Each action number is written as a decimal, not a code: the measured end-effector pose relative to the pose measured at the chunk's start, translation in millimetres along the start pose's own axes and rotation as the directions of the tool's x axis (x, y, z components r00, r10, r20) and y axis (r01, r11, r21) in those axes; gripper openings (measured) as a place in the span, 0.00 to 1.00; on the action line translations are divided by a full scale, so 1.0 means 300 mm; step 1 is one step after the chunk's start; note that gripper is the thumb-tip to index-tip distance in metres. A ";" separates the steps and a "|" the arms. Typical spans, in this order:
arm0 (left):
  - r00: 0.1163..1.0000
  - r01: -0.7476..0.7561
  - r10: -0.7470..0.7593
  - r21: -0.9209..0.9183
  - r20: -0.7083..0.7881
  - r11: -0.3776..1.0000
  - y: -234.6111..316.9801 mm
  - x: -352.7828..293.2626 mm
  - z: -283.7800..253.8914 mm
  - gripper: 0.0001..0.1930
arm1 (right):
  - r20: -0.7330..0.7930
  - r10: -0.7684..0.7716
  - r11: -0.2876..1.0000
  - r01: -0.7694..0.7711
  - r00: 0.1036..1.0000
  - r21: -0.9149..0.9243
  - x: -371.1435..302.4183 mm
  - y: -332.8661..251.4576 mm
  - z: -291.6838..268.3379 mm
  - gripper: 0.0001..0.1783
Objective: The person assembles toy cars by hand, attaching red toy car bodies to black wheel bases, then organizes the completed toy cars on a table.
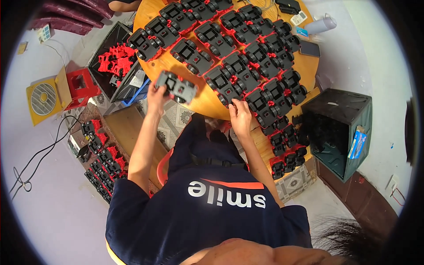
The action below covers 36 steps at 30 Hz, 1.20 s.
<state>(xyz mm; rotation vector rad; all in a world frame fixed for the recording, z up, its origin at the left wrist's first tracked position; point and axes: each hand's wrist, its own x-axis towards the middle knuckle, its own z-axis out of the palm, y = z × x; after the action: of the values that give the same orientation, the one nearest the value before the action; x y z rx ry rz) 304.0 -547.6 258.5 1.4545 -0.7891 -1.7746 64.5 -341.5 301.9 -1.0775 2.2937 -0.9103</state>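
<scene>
My left hand [156, 96] is closed round one end of a toy car [182, 89], lifted just off the left front edge of the round wooden table [152, 70]. The car's dark grey underside and wheels face up, slightly blurred. At the front edge of the table, my right hand [240, 115] has its fingers drawn together; whatever they may hold is too small to make out. Its fingertips meet the near end of a black and red toy car [223, 84]. Rows of similar upturned cars [267, 57] cover much of the tabletop.
Left of the table stands a dark crate [99, 73] with red car bodies, beside a red stool [81, 90] and a yellow box fan [43, 98]. More cars [106, 163] lie lower left. A dark green crate [344, 104] sits at right; a phone [310, 48] rests near the table's edge.
</scene>
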 end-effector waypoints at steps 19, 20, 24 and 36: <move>0.985 -0.156 0.104 0.455 0.138 0.876 -0.248 -0.490 0.339 0.15 | -0.458 0.318 0.938 -0.344 0.830 0.028 -0.339 0.762 -0.320 0.23; 0.905 -0.014 -0.190 0.474 0.381 0.881 -0.274 -0.601 0.417 0.14 | -0.507 0.214 0.952 -0.296 0.835 -0.085 -0.300 0.852 -0.344 0.27; 0.358 0.310 -0.824 0.776 0.440 0.549 -0.627 -0.663 0.686 0.33 | -0.246 0.283 0.864 -0.358 0.927 -0.354 -0.125 1.089 -0.453 0.44; 0.642 0.635 -0.678 0.247 0.357 0.732 -1.301 -0.440 0.920 0.29 | 0.501 0.389 0.916 -0.264 0.773 -0.303 0.151 1.269 -0.546 0.53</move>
<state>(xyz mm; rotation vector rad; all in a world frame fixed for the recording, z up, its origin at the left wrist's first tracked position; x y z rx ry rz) -4.6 -210.3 66.3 1.5556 -0.5809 -2.7274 -255.9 -134.1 134.4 -0.8333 2.0066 -0.1655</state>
